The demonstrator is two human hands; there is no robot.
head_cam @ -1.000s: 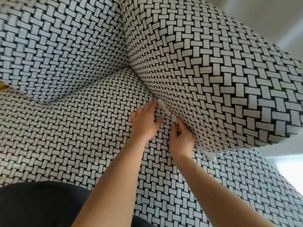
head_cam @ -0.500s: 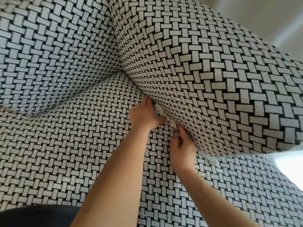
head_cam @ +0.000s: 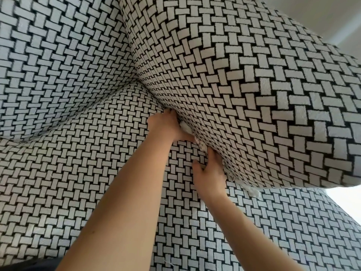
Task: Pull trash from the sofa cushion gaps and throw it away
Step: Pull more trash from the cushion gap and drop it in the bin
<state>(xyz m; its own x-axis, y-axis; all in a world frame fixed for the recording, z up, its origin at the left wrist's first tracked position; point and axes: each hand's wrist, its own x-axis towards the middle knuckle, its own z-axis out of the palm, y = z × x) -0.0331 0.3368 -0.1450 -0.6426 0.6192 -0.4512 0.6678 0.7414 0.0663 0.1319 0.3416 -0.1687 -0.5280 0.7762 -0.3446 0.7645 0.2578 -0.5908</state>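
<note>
The sofa is covered in black-and-white basket-weave fabric, with a seat cushion (head_cam: pixel 97 163) and a side cushion (head_cam: pixel 244 94) that meet in a gap. My left hand (head_cam: pixel 166 128) reaches into that gap, its fingers hidden and its thumb under a crumpled white tissue (head_cam: pixel 185 129). More white paper (head_cam: pixel 202 144) pokes out just below it. My right hand (head_cam: pixel 210 173) presses against the side cushion lower down, fingertips tucked into the gap and thumb spread apart. Another white scrap (head_cam: pixel 254 191) sticks out at the cushion's lower edge.
The sofa back cushion (head_cam: pixel 58 65) fills the upper left. A pale wall (head_cam: pixel 322 16) shows at the top right and bright floor (head_cam: pixel 347 204) at the right edge. A dark surface (head_cam: pixel 29 265) lies at the bottom left.
The view has moved closer to the gap. My left hand has pushed deeper into it, around the white tissue. My right hand has slid slightly up along the side cushion.
</note>
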